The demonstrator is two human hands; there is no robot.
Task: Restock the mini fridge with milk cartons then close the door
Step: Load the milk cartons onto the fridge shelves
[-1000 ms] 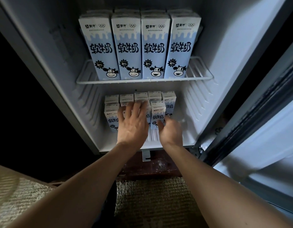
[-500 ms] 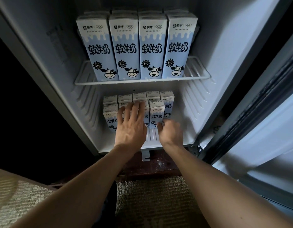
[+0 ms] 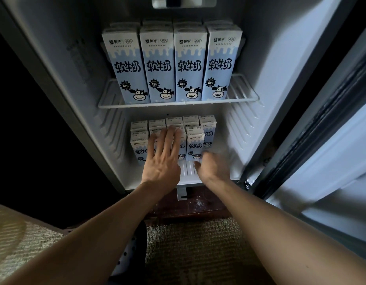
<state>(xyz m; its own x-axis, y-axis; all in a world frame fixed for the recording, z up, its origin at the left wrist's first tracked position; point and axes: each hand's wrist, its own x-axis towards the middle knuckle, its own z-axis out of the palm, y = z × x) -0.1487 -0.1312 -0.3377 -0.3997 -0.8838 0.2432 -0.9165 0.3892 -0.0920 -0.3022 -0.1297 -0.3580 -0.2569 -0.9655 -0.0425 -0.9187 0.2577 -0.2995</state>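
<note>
Dim room; head view: white open mini fridge (image 3: 260, 58) fills frame. At centre, small pale-blue milk cartons (image 3: 195, 144) packed on its floor; tall pale-blue milk cartons (image 3: 190, 64) on white wire shelf (image 3: 178, 104) above. Flat left hand (image 3: 161, 159) presses small fronts, fingers straight; blurred right hand (image 3: 214, 167), grip unclear. Probably light, stiff, dentable card: hold by sides. Print: "软牛奶", "47%", cartoon cow.

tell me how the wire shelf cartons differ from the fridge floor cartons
The wire-shelf cartons are tall; the floor cartons are short. The wire-shelf cartons show four fronts in one even row; the floor cartons stand staggered. No hand touches the wire-shelf cartons; the left hand lies flat on the floor cartons. Both share the blue cow print.
</note>
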